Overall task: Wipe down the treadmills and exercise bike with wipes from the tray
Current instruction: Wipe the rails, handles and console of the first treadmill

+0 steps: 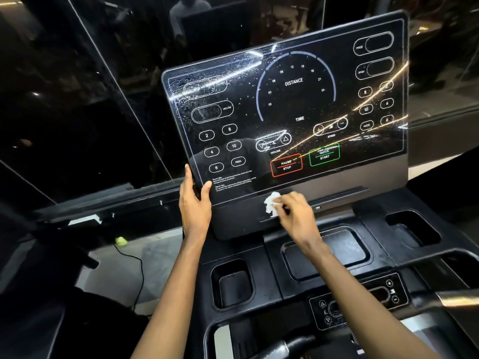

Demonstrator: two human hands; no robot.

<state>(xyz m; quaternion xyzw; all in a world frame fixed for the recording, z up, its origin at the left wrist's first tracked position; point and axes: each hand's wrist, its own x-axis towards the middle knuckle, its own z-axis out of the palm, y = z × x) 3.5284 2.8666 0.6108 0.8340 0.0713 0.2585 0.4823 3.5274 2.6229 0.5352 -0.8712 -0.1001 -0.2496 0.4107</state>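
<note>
A black treadmill console panel [285,104] fills the middle of the view, glossy, with white button markings and water droplets across its upper left. My left hand [194,200] grips its lower left corner, thumb on the front face. My right hand [294,209] pinches a crumpled white wipe [271,203] against the dark ledge just below the panel's bottom edge, under the red PAUSE/STOP button [286,165].
Below the panel lies the black console deck with a cup holder [232,283] at left, a centre tray [326,252] and another pocket [412,229] at right. A small control pad [360,299] sits nearer me. Dark glass is behind; a black cable [140,270] runs on the floor at left.
</note>
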